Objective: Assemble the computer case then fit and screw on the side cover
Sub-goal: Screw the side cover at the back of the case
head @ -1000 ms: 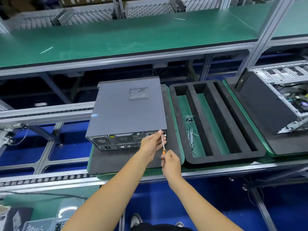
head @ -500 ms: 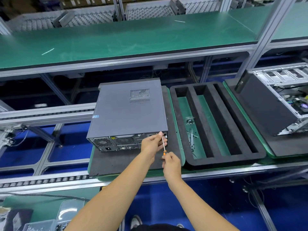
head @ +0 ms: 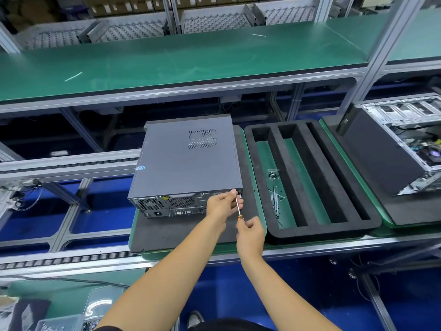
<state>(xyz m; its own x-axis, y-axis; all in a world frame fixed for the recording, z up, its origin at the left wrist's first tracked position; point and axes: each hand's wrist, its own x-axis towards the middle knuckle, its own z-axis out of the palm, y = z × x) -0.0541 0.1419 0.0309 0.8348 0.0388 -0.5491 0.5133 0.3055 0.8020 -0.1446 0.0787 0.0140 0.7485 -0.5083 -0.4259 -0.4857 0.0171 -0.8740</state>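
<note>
The right hand (head: 250,231) is nearest, low in the head view, with its fingers curled round the orange handle of the screwdriver (head: 238,206). From that hand the thin shaft runs toward about 11 o'clock — near to far, and slightly left — and ends at the rear right corner of the case (head: 186,161). The left hand (head: 222,206) sits just beyond and to the left, at about 10 o'clock from the right hand. Its fingertips (head: 232,192) are pinched close at the shaft's far end, where the tip meets the rear panel; whether they grip the shaft or a screw is too small to tell.

The case lies flat on the dark mat (head: 171,235) at 12 o'clock from the hands, with the cover (head: 181,168) already on top and its rear panel of vents and ports facing the person. Its long axis runs away from the person, nearly in line with the screwdriver. So the coming move is probably a push and a turn straight along that line — the right hand drives while the left, nearer the screw, steadies the tip.

At 2 o'clock, beyond the hands, a foam tray (head: 358,218) holds loose small parts, and farther right stands an open chassis (head: 405,139).
</note>
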